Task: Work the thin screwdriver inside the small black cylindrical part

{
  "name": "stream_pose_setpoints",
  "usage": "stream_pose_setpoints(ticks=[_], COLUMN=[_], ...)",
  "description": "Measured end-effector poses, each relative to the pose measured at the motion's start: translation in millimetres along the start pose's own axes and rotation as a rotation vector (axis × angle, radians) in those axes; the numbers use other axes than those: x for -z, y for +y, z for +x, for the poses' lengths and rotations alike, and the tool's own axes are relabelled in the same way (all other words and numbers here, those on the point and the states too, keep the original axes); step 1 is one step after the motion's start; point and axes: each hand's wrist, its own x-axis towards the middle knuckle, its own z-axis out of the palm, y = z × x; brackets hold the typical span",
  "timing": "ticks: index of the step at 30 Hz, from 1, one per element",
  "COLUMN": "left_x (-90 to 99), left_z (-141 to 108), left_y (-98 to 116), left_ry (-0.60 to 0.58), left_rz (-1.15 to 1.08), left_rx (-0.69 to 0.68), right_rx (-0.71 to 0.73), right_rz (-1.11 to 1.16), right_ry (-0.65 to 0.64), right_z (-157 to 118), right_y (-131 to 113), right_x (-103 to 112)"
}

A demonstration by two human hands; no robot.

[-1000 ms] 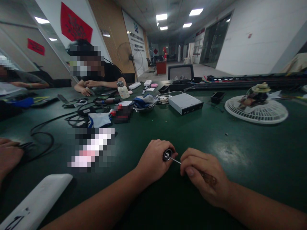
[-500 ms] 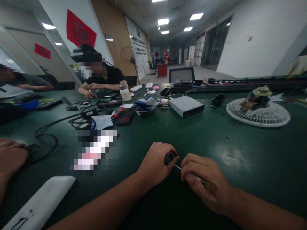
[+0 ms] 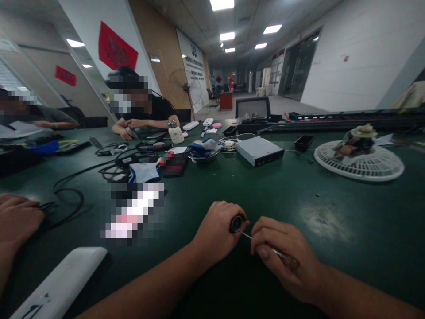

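The left hand (image 3: 217,235) is clenched around a small dark ring (image 3: 236,224), which shows just past the top of the fist, low in the near middle of the bench (image 3: 335,230). The fingers hide whatever else the ring belongs to. The right hand (image 3: 282,261) grasps a screwdriver (image 3: 245,234) with a brown handle, its thin steel shaft running left to the ring's face. The two hands are close together but not touching. At near left lies a white bar (image 3: 63,283), and just beyond it a pixelated object (image 3: 131,212), too blurred to name. Another person's hand (image 3: 18,219) rests at the left edge beside black cables (image 3: 68,199). Farther along the bench are a metal bowl (image 3: 203,153) holding cloth, a silver drive box (image 3: 260,150) and, to the right, a white fan guard (image 3: 358,161). A co-worker (image 3: 146,110) sits at the far side, forearms on the bench.
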Motion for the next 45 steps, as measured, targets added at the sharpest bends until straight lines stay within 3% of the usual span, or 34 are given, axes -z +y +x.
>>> stream_pose_setpoints(ticks=[7,13,18,28,45], left_x=[-0.1,-0.1,0.5,-0.6,-1.3], left_z=[-0.1,-0.3,0.3,-0.3,-0.7], left_y=[0.3,-0.2,1.3,0.8,-0.5], left_ry=[-0.009,-0.014,-0.032,-0.022,0.006], left_rz=[0.005,0.031,0.037,0.024,0.041], left_rx=[0.006,0.019,0.061,0.085,0.075], right_rx=[-0.044,-0.014,-0.074,-0.093,0.045], right_rz=[-0.032,0.013,-0.037,0.026,0.042], right_ry=[0.104,0.007,0.089,0.117,0.082], right_z=[0.5,-0.1,0.1,1.9,-1.4], right_y=[-0.4,-0.8,-1.3,1.3,-1.3], right_x=[0.4,0.3,0.3,1.1,3.5])
